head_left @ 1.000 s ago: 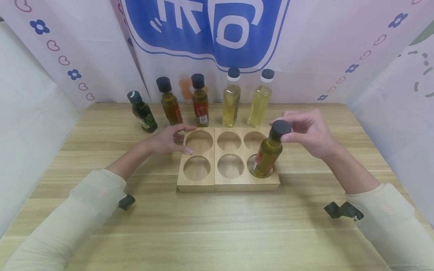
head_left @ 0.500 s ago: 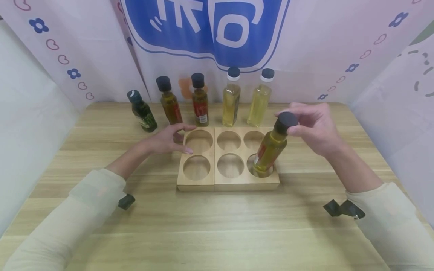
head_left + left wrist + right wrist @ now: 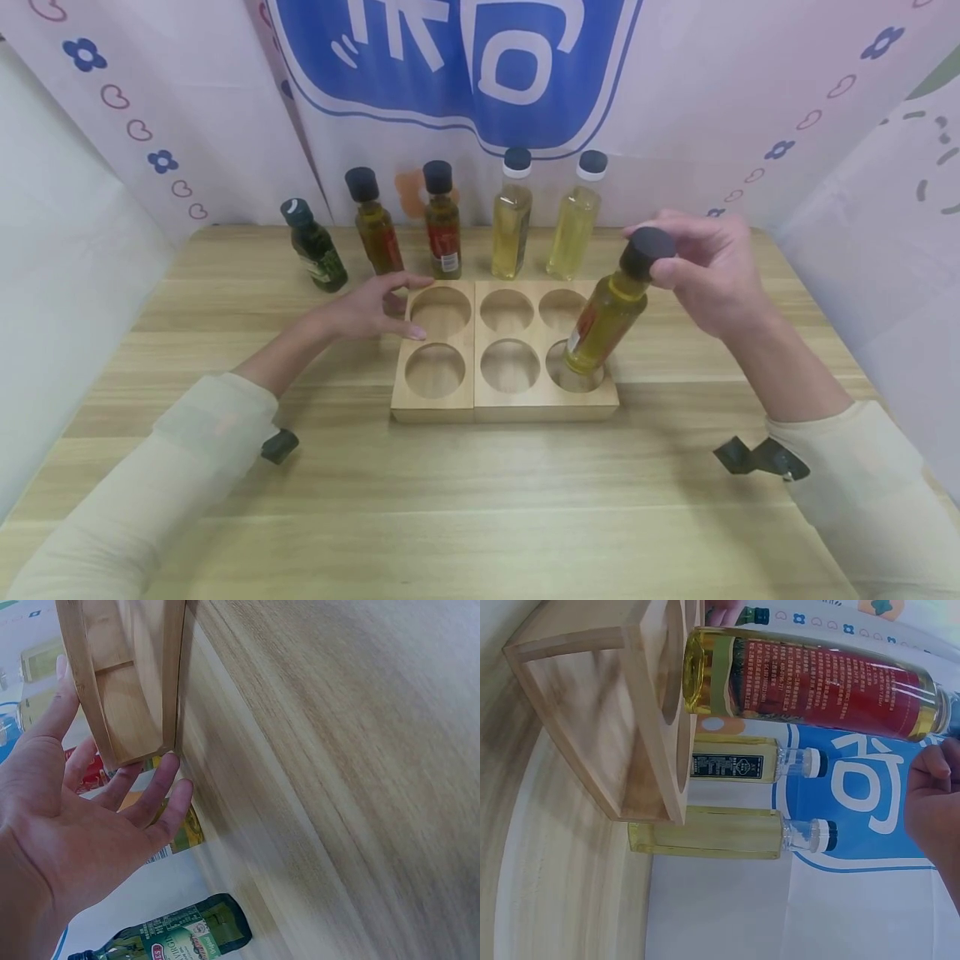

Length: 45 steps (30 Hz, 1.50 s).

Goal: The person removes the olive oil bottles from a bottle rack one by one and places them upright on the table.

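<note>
My right hand [image 3: 712, 271] pinches the black cap of an oil bottle [image 3: 606, 323] with a red label. The bottle leans with its cap to the right. Its base is at the front right hole of the wooden rack [image 3: 474, 392], and in the right wrist view the base of the bottle [image 3: 810, 686] stands just clear of the rack's top. With fingers spread, my left hand [image 3: 367, 308] rests against the rack's left end; in the left wrist view the fingertips of my left hand [image 3: 82, 817] touch the rack [image 3: 172, 675].
Behind the rack stand a dark green bottle [image 3: 318, 254], two red-labelled oil bottles [image 3: 378, 242] and two pale yellow bottles [image 3: 573, 237] with black-and-white caps. A white cloth with a blue sign [image 3: 450, 67] hangs beyond the wooden table [image 3: 480, 508].
My right hand has raised the oil bottle up and to the right, out of the front right hole, and the bottle tilts more. My left hand stays in place.
</note>
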Each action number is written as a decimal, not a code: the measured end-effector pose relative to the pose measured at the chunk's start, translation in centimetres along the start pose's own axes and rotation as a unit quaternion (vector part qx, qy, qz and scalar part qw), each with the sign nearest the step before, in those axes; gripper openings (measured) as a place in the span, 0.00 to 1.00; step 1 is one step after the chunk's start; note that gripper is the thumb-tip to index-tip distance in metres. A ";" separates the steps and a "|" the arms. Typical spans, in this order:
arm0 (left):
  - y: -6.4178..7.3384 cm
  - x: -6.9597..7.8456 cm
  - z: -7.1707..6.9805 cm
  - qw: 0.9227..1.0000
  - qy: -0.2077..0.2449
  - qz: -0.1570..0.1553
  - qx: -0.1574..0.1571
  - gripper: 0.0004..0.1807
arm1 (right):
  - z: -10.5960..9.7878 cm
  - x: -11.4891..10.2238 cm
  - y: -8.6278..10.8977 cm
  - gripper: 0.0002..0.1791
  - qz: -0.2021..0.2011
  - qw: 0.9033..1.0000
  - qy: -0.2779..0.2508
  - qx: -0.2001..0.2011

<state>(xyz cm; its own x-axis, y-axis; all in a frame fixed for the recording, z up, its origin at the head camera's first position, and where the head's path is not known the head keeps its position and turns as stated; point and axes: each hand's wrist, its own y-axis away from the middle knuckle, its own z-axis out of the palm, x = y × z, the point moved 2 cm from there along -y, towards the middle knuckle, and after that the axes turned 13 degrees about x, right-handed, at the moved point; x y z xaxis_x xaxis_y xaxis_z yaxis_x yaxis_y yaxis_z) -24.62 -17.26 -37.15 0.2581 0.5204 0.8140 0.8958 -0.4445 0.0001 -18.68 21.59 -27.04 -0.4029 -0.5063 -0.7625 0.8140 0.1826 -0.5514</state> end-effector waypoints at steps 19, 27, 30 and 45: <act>0.0 0.2 -0.1 1.000 -0.001 -0.001 -0.003 0.43 | -1.0 -1.2 -1.1 0.18 -0.004 0.997 -0.040 0.064; 0.0 0.0 0.0 1.000 0.008 0.005 -0.006 0.43 | -2.4 -1.6 -1.9 0.15 -0.015 0.993 -0.052 0.105; 0.0 0.0 0.0 1.000 0.007 0.003 -0.005 0.43 | -2.9 -1.8 -2.1 0.13 -0.020 0.991 -0.049 0.127; 0.0 0.2 0.0 1.000 -0.002 -0.009 -0.002 0.44 | -4.5 -1.9 -2.7 0.08 -0.017 0.977 -0.005 0.214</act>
<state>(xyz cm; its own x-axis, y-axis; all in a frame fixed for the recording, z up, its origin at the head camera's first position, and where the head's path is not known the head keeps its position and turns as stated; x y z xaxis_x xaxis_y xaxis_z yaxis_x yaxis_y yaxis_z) -24.59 -17.15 -37.01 0.2436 0.5303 0.8120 0.8985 -0.4386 0.0169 -21.94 25.85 -25.60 -0.4297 -0.5142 -0.7422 0.9017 -0.2016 -0.3824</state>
